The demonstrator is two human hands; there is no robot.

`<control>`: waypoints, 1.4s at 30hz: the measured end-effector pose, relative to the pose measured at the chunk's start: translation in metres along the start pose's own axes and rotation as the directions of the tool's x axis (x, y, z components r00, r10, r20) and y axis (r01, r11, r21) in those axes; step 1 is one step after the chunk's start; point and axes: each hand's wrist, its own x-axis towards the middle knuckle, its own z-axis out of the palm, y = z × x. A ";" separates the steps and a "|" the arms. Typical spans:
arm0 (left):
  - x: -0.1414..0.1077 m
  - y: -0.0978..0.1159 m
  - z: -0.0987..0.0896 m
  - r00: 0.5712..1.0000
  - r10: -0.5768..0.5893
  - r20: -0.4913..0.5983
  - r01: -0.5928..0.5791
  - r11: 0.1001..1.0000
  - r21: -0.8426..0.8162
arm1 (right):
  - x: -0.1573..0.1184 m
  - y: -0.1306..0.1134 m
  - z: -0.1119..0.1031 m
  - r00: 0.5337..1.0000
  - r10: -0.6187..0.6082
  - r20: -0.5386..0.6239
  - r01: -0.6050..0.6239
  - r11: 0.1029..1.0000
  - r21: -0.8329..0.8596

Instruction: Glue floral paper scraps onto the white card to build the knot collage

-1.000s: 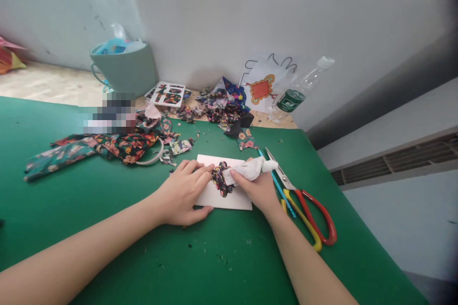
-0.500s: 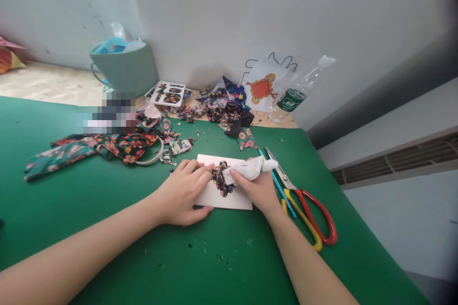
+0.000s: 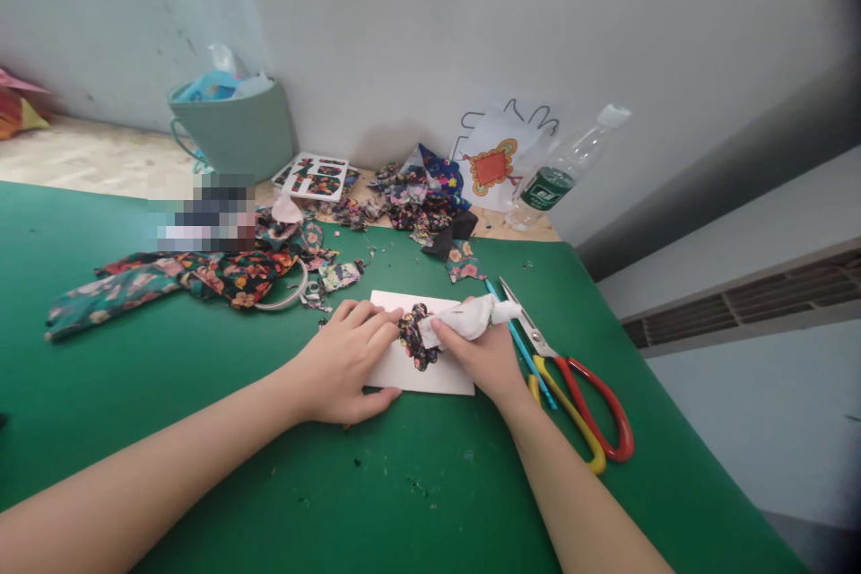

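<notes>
The table (image 3: 404, 520) was green and smooth. The big scissors (image 3: 546, 348) had shiny metal blades and a red and a yellow handle. The left hand (image 3: 350, 359) lay loosely spread on the flat white card (image 3: 421, 382). The right hand (image 3: 491, 357) held a crumpled white tube (image 3: 464, 319), its flat end by the bumpy, flowery cloth patch (image 3: 413, 344) on the card. Nothing had clearly moved since a second before. The clear bottle (image 3: 582, 151) had a green label (image 3: 547, 188) with white marks too small to read.

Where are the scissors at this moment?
In the head view, the scissors lie on the green table, just right of the person's right hand, alongside a slim blue stick.
</notes>
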 end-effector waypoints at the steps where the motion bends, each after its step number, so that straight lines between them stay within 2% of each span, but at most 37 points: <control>1: 0.000 -0.001 0.001 1.000 0.007 -0.005 -0.007 1.000 -0.011 | 0.000 0.000 0.000 1.000 0.001 0.002 -0.001 1.000 -0.008; 8: 0.001 -0.010 0.005 0.998 0.054 -0.030 -0.056 0.994 -0.089 | 0.000 0.000 0.000 1.000 -0.014 -0.003 0.013 1.000 -0.021; 17: 0.011 -0.015 -0.002 0.991 0.131 0.026 -0.129 0.989 -0.070 | 0.000 -0.001 0.001 1.000 -0.017 -0.012 0.016 1.000 -0.021; 30: 0.016 -0.023 0.000 0.993 0.116 -0.019 -0.117 0.982 -0.151 | 0.001 0.001 0.001 1.000 0.015 -0.003 -0.014 1.000 0.022; 36: 0.016 -0.021 -0.003 0.995 0.099 -0.019 -0.100 0.988 -0.121 | 0.002 0.000 -0.002 0.997 0.015 0.074 -0.017 1.000 0.024; 42: 0.016 -0.022 -0.005 0.988 0.152 0.037 -0.149 0.986 -0.076 | 0.004 0.002 -0.003 0.991 -0.015 0.131 0.016 1.000 -0.004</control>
